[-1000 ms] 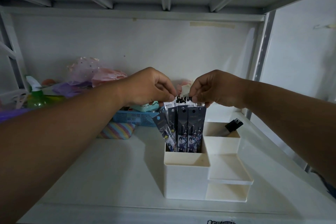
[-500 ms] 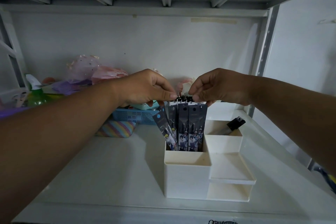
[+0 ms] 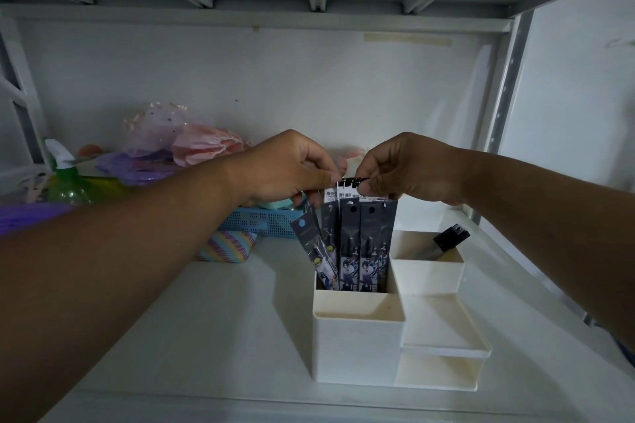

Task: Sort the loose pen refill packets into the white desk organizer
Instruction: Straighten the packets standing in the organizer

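Both hands pinching upright refill packets inside white organizer.

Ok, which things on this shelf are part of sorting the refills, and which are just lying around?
Part of the job:
- dark printed pen refill packets, standing in the back left compartment
- white plastic desk organizer
- left hand and right hand, pinching the packet tops

Lying about:
- blue mesh basket
- striped pouch
- green spray bottle
- pink and purple bags
- black object in the back right compartment
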